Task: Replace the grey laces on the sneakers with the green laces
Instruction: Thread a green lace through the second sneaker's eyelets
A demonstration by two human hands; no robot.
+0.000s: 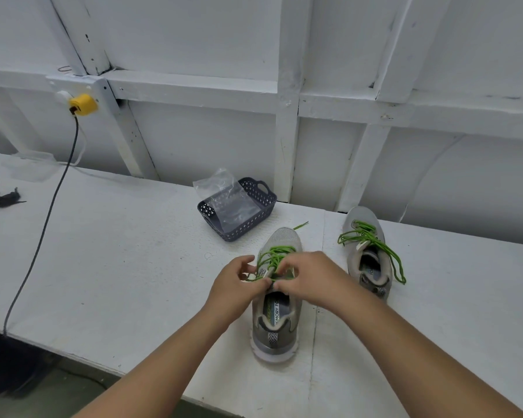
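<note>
A grey sneaker (274, 324) stands on the white table, heel toward me, with a green lace (271, 256) threaded through its eyelets. My left hand (236, 282) and my right hand (305, 277) meet over its tongue, each pinching the green lace near the top eyelets. One lace tip (301, 226) lies on the table beyond the toe. A second grey sneaker (369, 257) stands to the right, its green lace (384, 248) laced and hanging loose over its side.
A dark plastic basket (266, 203) holding a clear plastic bag (224, 191) sits behind the sneakers by the white wall. A grey cable (47, 215) runs from a yellow plug (83, 104) across the table's left. Dark laces (0, 197) lie at the far left edge.
</note>
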